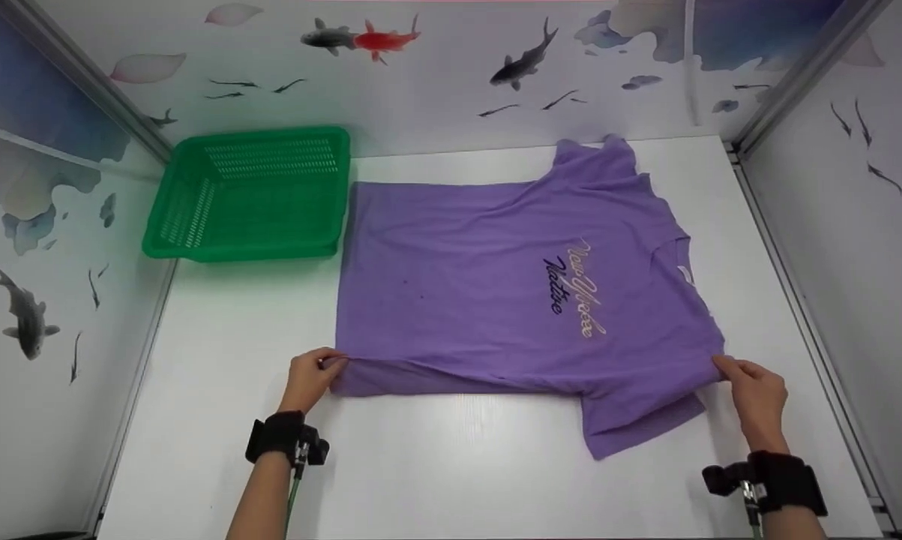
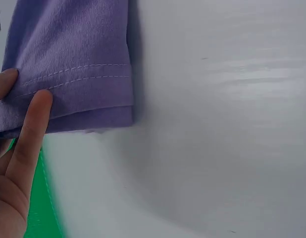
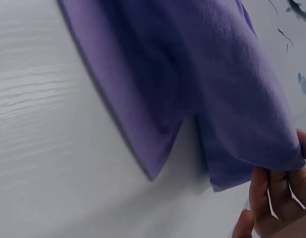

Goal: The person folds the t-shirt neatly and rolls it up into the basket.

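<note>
A purple T-shirt (image 1: 458, 270) lies sideways on the white table, printed front up, its neckline to the right and its hem to the left. My left hand (image 1: 312, 379) pinches the hem near its front corner; the left wrist view shows the stitched hem (image 2: 76, 87) between thumb and fingers. With thumb and fingers, my right hand (image 1: 756, 390) pinches the shoulder edge by the near sleeve (image 1: 630, 424). Between the hands the fabric is slightly lifted in a long crease. In the right wrist view the pinched cloth (image 3: 252, 114) hangs raised, the sleeve drooping below it.
A green plastic basket (image 1: 259, 217) with slotted walls stands at the back left, close to the shirt's hem. White panels (image 1: 451, 97) printed with fish enclose the table (image 1: 451, 480) at the back and both sides. Metal rails run along the side edges.
</note>
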{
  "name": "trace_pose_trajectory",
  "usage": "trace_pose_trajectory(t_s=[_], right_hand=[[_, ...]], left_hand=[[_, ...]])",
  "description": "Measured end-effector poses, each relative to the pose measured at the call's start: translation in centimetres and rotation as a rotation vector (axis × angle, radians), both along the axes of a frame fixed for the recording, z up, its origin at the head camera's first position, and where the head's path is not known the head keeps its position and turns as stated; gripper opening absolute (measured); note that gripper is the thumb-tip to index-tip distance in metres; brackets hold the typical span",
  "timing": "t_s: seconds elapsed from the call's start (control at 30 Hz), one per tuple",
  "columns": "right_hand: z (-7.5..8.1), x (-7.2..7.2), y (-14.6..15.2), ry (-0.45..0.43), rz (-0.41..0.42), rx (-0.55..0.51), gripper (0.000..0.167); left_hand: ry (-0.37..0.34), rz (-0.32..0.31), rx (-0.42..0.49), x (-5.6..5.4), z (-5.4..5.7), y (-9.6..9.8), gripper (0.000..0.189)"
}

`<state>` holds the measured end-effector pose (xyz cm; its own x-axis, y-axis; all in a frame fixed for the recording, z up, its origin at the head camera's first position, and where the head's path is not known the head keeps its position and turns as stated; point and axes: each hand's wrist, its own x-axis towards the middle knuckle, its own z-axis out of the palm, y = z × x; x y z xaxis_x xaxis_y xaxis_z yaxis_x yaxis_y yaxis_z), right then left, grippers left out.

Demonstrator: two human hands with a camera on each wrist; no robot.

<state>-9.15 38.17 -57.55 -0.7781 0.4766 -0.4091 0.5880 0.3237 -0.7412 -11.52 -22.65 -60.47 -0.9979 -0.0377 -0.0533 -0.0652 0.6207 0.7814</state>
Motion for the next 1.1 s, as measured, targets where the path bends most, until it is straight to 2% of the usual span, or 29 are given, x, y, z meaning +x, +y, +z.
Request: trace_pose_trajectory(t_s=[0.13, 0.23, 0.37, 0.53, 0.77, 0.97, 1.1], right_hand=[[0.4, -2.4, -0.8, 0.082, 0.015, 0.188, 0.049], [0.5, -4.2, -0.9, 0.113, 0.031, 0.267, 0.041], [0.4, -6.0, -0.9, 0.088, 0.054, 0.287, 0.034], [-0.4, -7.7, -0.8, 0.015, 0.074, 0.276, 0.034], [-1.8, -8.7, -0.9, -0.060, 0.069, 0.214, 0.044], [-3.0, -9.1, -0.8, -0.065, 0.177, 0.211, 0.044], [-3.1, -9.0, -0.8, -0.038, 0.260, 0.200, 0.046]], left_hand=[[-0.028, 0.036, -0.014, -1.8, 0.0, 0.2, 0.013], [-0.058, 0.073, -0.017, -2.9, 0.0, 0.3, 0.015], [-0.086, 0.116, -0.047, -4.0, -0.1, 0.5, 0.017], [-0.134, 0.132, -0.088, -5.2, -0.5, 0.9, 0.018], [-0.158, 0.177, -0.133, -6.0, -1.5, 1.6, 0.019], [-0.136, 0.224, -0.150, -6.3, -2.3, 2.1, 0.018], [-0.071, 0.233, -0.175, -6.5, -2.7, 2.7, 0.017]])
